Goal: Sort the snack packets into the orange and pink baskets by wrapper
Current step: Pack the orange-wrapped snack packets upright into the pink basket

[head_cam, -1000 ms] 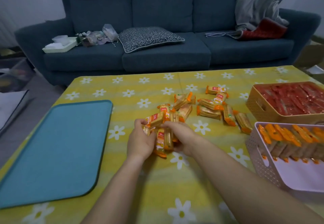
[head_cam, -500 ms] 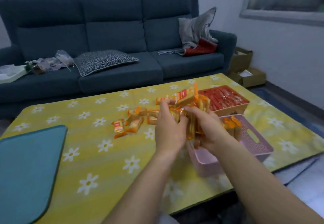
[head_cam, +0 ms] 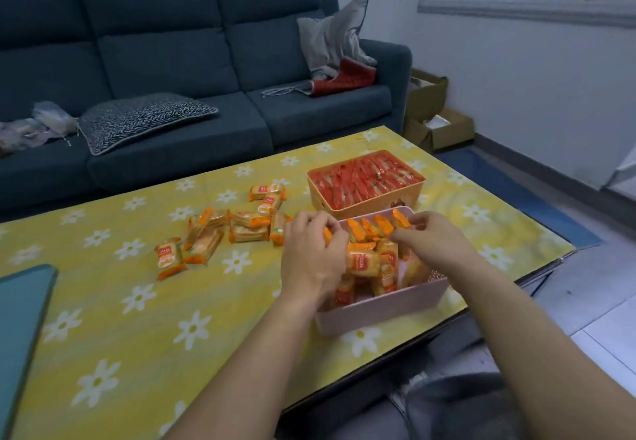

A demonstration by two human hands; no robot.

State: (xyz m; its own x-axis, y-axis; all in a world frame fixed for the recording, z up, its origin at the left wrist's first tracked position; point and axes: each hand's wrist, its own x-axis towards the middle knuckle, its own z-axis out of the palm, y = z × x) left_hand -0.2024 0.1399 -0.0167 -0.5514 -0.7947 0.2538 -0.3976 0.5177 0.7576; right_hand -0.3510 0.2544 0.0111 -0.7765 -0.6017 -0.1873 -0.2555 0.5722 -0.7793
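Inside the pink basket [head_cam: 378, 314], at the table's right front, both hands hold a bunch of orange-wrapped snack packets [head_cam: 370, 264]. My left hand [head_cam: 311, 260] curls round the bunch's left side. At its far right end my right hand [head_cam: 435, 240] pinches the packets. A row of orange packets stands at the basket's far end. Just behind it, the orange basket [head_cam: 347, 212] is full of red-wrapped packets [head_cam: 364, 178]. Several loose orange packets [head_cam: 220, 229] lie on the yellow flowered cloth to the left of the baskets.
A teal tray [head_cam: 20, 319] lies at the table's left edge. The table's right edge [head_cam: 537, 274] runs close beside the pink basket, with floor below. A dark blue sofa [head_cam: 172, 61] with cushions stands behind the table. Cardboard boxes [head_cam: 437, 123] sit by the wall.
Both hands gathered a bunch of orange packets from the pile, lifted it, carried it right and lowered it into the pink basket. The view swung right with them.
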